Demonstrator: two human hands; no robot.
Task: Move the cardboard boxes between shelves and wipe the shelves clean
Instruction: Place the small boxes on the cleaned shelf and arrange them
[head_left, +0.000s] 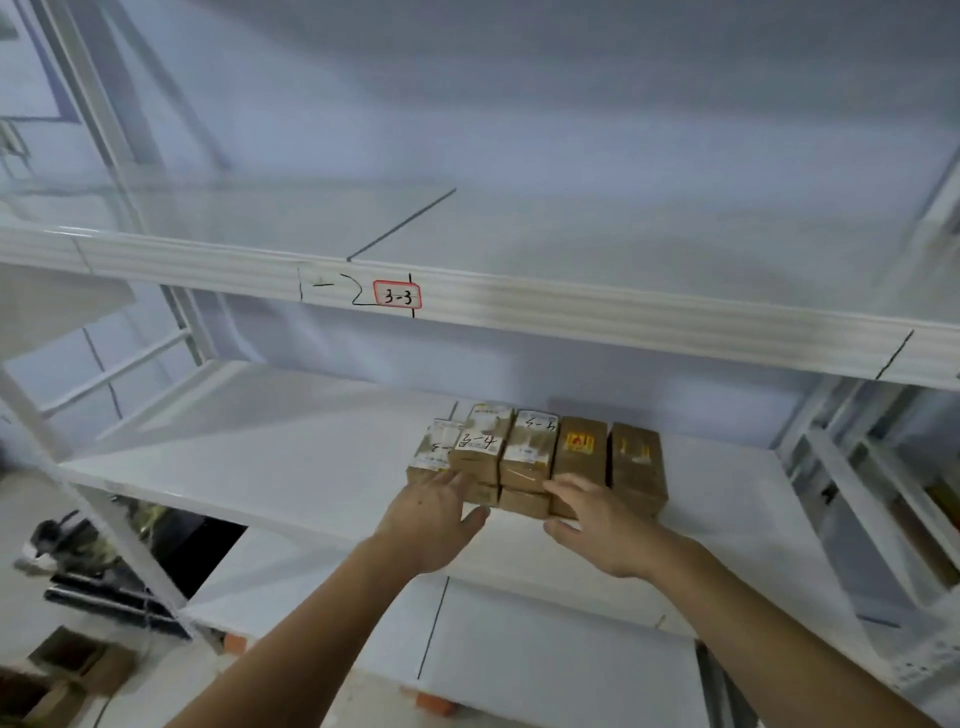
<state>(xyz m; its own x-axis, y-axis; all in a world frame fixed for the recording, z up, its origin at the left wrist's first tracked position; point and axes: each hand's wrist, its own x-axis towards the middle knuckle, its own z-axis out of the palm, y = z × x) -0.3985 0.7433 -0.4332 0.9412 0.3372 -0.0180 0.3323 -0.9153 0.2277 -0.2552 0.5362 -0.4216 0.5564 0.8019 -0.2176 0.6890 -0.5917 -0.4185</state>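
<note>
Head view: both hands reach forward over the white middle shelf (249, 467) toward a tight cluster of small cardboard boxes (535, 457) lying just ahead of the fingertips. The left hand (431, 519) has straight, spread fingers laid against the near face of the leftmost boxes, thumb out to the side; it grips nothing. The right hand (597, 525) is likewise open, its fingers resting at the lower front of the middle boxes, thumb low and apart.

The boxes sit side by side and touching, apparently in two layers, wrapped in clear tape with paper labels on top. They look stiff and probably light, small enough for several to be taken together. The tape looks glossy, so I would expect the faces to be somewhat slippery; pressing inward from the two outer ends of the row should hold better than pinching the tops, and the top layer may slide off the lower one if the stack tilts.

Above the hands runs the upper shelf (571, 234), its front edge carrying a red-bordered label (397, 296).
</note>
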